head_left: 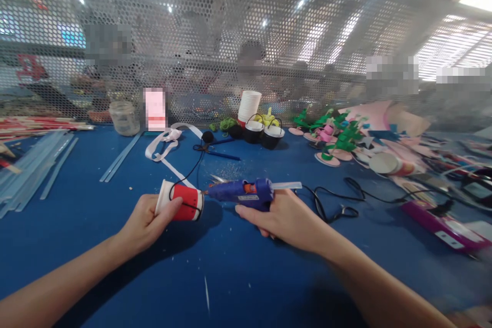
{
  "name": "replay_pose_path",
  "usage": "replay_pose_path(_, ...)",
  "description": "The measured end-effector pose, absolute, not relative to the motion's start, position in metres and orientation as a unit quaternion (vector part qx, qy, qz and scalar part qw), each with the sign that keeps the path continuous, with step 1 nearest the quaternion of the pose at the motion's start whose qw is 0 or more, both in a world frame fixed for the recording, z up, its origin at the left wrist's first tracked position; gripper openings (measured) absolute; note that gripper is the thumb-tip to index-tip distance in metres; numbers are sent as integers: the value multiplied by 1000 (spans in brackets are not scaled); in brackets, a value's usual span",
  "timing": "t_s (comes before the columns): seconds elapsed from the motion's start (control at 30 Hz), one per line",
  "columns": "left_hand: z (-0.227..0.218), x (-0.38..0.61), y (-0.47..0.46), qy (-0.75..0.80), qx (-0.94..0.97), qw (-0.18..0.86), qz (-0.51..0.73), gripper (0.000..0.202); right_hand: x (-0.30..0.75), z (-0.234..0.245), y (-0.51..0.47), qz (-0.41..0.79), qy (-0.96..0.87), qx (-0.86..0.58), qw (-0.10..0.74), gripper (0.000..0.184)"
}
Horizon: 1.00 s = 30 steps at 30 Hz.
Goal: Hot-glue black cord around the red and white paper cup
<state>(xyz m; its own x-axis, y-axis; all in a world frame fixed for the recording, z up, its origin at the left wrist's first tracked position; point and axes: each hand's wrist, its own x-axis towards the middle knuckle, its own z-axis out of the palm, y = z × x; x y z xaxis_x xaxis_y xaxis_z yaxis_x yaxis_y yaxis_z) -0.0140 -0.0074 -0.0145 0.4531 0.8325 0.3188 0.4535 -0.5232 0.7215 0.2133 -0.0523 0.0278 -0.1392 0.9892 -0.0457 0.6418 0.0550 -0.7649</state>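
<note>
On a blue worktop (pixel 230 277), the left hand (pixel 144 223) gripped a small red paper cup (pixel 180 201); at three o'clock, the right hand (pixel 284 218) clasped a blue plastic glue gun (pixel 242 192).

No writing can be read anywhere in this view. The blue glue gun (pixel 246 192) at the centre of the frame carries a small white label on its side, and the purple box (pixel 442 223) at the lower right has a white sticker, but the print on both is too small and blurred to make out. A red mark (pixel 28 69) behind the mesh at the upper left may be a sign, yet its characters cannot be told.
</note>
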Motion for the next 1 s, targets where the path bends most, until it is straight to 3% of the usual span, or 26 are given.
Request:
replay_pose_path(0.53,-14,-8,-8,446,735,376,345,39,214,29,-53,334,-686,-593,257,21)
replay_pose_path(1.0,-18,-9,-8,459,714,398,349,39,213,28,-56,324,-692,-588,265,18)
